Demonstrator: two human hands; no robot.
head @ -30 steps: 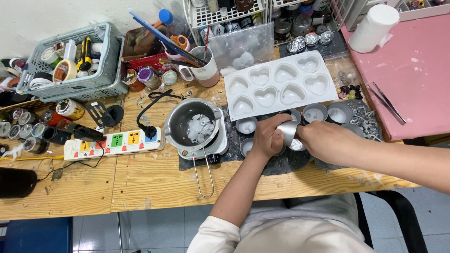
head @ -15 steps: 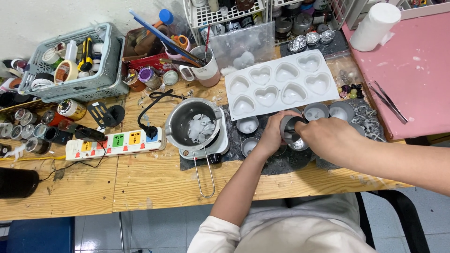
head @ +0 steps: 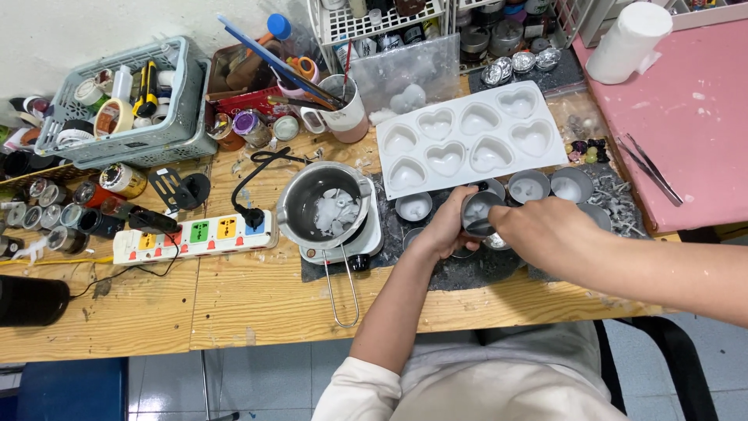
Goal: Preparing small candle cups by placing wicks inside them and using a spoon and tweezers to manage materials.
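White heart mould, silver tin, pink tabletop, grey basket

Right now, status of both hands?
Left hand: closed around a small metal tin.
Right hand: closed at the tin's rim; whether it holds anything cannot be told.
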